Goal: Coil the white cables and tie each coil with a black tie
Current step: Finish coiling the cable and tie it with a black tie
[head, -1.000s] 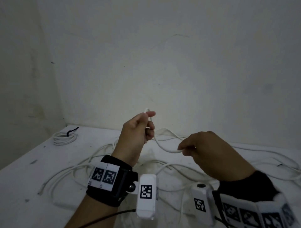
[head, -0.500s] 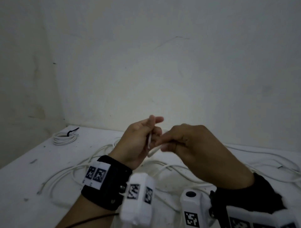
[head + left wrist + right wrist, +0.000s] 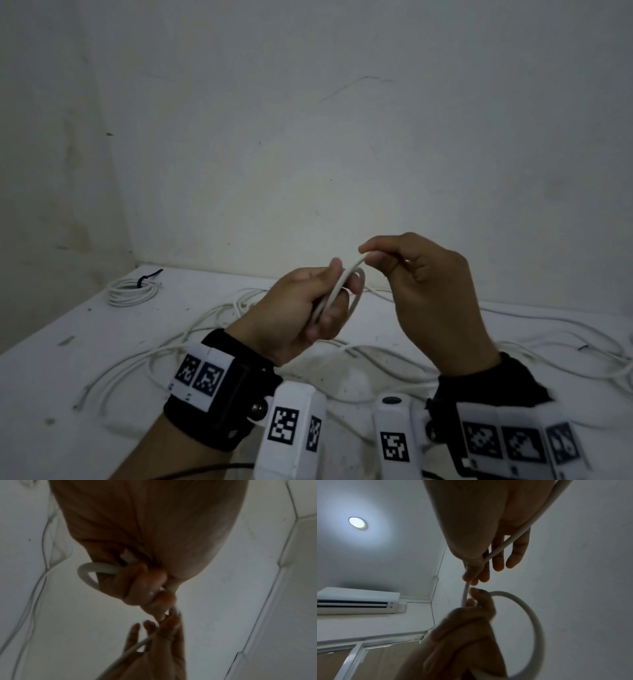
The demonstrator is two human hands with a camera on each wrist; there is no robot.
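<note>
My left hand (image 3: 318, 301) is raised above the table and grips a small loop of white cable (image 3: 356, 291) in its curled fingers; the same loop (image 3: 534, 622) arcs out beside it in the right wrist view. My right hand (image 3: 373, 255) sits just to the right, pinching the same cable between thumb and fingertips, with the cable (image 3: 513, 539) running back across its palm. The left wrist view shows the loop (image 3: 87, 574) and the cable's plug end tucked in my left palm. Loose white cables (image 3: 164, 356) sprawl over the white table.
A finished white coil (image 3: 132, 291) bound by a black tie (image 3: 147, 277) lies at the table's far left corner. The white table (image 3: 51, 377) meets bare walls behind and on the left. More cables (image 3: 565, 329) trail off to the right.
My right hand brought the cable from the lower right up to the left hand. One loop now stands in the left hand, and both hands have risen slightly.
</note>
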